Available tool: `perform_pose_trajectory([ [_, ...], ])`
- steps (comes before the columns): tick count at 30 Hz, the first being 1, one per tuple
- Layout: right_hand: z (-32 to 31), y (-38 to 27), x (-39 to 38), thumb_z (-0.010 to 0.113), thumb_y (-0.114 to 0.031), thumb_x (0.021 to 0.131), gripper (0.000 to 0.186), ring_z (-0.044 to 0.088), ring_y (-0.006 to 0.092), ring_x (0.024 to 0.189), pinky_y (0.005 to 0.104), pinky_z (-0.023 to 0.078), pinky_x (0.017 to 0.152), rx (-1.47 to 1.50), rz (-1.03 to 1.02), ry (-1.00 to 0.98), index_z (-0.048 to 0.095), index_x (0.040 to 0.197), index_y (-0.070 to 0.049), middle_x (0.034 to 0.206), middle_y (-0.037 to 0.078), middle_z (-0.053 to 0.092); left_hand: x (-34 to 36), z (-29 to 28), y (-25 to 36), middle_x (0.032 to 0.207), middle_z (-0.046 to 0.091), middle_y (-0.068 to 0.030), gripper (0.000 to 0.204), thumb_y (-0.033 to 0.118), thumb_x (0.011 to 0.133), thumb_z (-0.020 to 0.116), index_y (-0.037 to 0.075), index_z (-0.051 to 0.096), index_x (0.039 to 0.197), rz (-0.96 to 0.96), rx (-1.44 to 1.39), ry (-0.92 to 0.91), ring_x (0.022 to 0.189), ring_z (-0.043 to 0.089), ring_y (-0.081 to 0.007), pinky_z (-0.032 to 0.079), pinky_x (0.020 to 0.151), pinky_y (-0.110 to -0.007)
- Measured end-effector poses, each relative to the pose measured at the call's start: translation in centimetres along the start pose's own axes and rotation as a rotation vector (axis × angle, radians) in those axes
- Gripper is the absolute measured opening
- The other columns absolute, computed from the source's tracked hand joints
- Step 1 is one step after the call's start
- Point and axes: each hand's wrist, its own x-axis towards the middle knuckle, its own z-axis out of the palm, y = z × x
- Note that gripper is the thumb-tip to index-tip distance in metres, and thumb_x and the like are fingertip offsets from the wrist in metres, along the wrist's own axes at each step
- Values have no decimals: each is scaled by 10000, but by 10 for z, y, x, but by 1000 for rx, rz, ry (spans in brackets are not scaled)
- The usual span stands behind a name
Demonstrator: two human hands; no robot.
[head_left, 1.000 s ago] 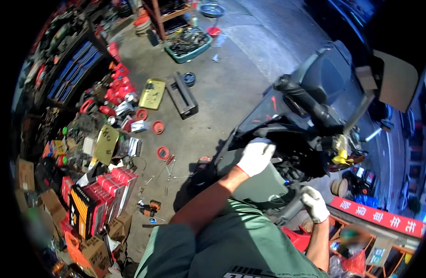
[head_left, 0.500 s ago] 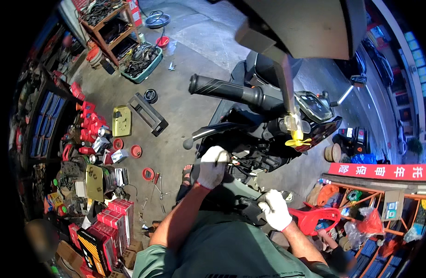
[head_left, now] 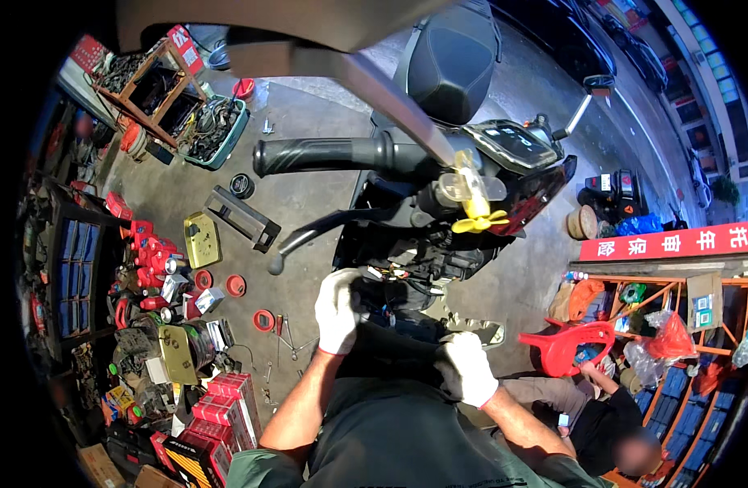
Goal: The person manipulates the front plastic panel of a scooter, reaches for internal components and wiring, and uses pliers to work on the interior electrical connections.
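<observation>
Now the dark panel [head_left: 396, 351] sits nearer the torso [head_left: 390, 431]
Left hand [head_left: 338, 312], right hand [head_left: 467, 370]: fingers clamped on its ends

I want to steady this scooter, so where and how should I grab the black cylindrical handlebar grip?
Wrap a hand around the middle of the handlebar grip, probably from its free left end: it projects straight leftward, and the slim black ball-tipped lever slants away on its near side.

The bare left forearm [head_left: 302, 407] slants far and rightward to the white-gloved left hand [head_left: 336, 313], which extends toward the far side, fingers partly hidden. The bare right forearm [head_left: 523, 424] slants far and leftward — its white-gloved right hand [head_left: 466, 370] sits nearer, fingers curled.
</observation>
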Motion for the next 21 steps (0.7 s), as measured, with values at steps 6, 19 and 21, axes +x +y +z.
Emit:
perform_pose_trajectory([
  [6, -8, 2, -2, 632, -148, 770, 166, 531, 374, 870, 450, 418, 775, 106, 169, -168, 612, 896, -42, 878, 167, 568, -39, 9, -49, 1236, 558, -152, 385, 237, 986, 388, -12, 501, 1257, -118, 88, 290, 1150, 522, -247, 375, 1008, -343],
  [19, -20, 33, -9, 628, -135, 759, 138, 560, 321, 962, 433, 410, 886, 383, -170, 113, 633, 871, -54, 986, 119, 619, -106, 35, -87, 1292, 527, -170, 398, 199, 987, 369, -35, 460, 1296, -228, 95, 686, 1189, 495, -247, 357, 1025, -337],
  [21, -28, 29, -11, 607, -17, 754, 126, 580, 331, 921, 406, 448, 818, 389, -266, 176, 593, 880, -15, 980, 164, 621, -115, 29, -107, 1298, 523, -170, 408, 233, 989, 379, -9, 465, 1306, -115, 592, 553, 1195, 495, -252, 369, 1018, -340],
])
